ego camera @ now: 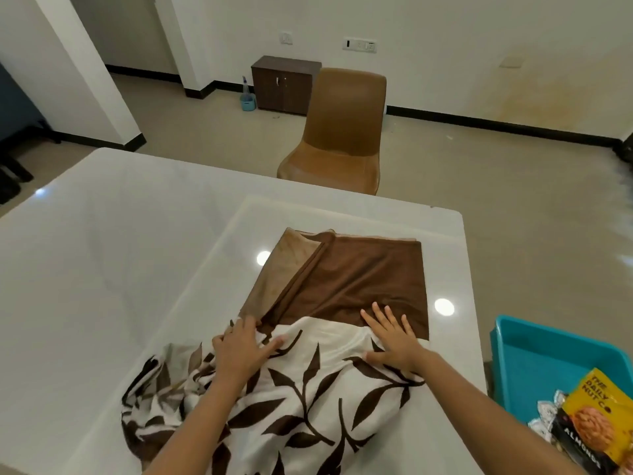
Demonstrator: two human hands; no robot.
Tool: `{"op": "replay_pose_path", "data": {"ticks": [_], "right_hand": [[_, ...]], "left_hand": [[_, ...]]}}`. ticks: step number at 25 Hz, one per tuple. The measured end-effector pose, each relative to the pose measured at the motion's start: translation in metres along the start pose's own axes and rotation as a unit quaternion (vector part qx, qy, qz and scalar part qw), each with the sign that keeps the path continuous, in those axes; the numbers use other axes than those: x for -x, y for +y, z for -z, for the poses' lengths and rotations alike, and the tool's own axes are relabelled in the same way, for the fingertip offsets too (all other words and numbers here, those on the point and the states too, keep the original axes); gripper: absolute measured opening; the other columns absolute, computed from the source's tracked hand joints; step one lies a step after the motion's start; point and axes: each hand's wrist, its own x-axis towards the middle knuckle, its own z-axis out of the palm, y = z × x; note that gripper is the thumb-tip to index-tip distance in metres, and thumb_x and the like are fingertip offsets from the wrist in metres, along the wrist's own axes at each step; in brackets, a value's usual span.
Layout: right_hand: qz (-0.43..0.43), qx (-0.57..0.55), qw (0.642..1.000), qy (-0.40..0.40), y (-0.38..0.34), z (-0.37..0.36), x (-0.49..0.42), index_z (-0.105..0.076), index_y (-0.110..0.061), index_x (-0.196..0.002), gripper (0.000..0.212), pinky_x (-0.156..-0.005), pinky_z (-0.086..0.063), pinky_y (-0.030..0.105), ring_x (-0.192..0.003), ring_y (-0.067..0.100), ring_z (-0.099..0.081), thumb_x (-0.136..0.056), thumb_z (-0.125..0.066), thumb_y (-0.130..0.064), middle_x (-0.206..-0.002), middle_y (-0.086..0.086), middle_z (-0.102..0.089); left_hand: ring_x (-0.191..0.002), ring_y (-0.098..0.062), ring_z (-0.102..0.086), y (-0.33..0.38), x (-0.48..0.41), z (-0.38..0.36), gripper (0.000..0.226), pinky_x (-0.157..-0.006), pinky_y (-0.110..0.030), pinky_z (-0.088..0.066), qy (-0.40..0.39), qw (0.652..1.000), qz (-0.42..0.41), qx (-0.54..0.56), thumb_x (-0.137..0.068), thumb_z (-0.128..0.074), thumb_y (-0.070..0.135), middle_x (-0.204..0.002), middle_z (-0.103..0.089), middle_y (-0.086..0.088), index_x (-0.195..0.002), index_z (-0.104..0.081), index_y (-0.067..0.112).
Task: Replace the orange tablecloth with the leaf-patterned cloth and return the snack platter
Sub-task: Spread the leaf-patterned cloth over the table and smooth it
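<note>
The leaf-patterned cloth (308, 389), white with brown leaves and a plain brown border at its far end, lies partly folded and bunched on the white table (120, 252). My left hand (241, 347) grips a fold of the cloth at its left side, where white meets brown. Flat on the cloth to the right lies my right hand (394, 337), fingers straight and spread over the seam. The snack platter, a teal tray (534, 368) holding an almond packet (596, 423) and foil-wrapped snacks, sits at the right edge. No orange cloth is in sight.
A tan chair (339, 132) stands at the table's far side. Behind it are a small dark cabinet (284, 84) and a blue bucket (247, 101) by the wall. Bare white tabletop stretches left of the cloth.
</note>
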Motion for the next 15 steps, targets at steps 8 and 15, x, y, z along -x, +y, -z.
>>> {"op": "replay_pose_path", "data": {"ticks": [8,15], "right_hand": [[-0.067,-0.059,0.975,0.202,-0.054,0.016,-0.018,-0.023,-0.011,-0.150,0.069,-0.119,-0.012,0.036,-0.148,0.026,0.002,-0.088,-0.043,0.011,-0.160,0.014,-0.005],[-0.026,-0.318,0.915,0.249,-0.163,-0.010,-0.031,-0.048,-0.008,-0.133,0.036,-0.108,-0.037,0.027,-0.130,0.020,-0.044,-0.098,-0.046,-0.017,-0.134,0.008,-0.052]], "left_hand": [[-0.113,-0.029,-0.051,-0.001,-0.001,-0.018,0.056,-0.096,-0.035,-0.040,0.001,0.990,0.021,0.138,-0.082,-0.071,0.035,-0.120,-0.056,-0.011,-0.126,-0.053,0.005],[-0.070,-0.013,-0.052,0.011,-0.011,0.015,0.018,-0.058,-0.024,-0.038,0.005,0.992,-0.050,0.120,-0.097,-0.039,0.012,-0.086,-0.061,0.000,-0.094,-0.057,0.013]]}}
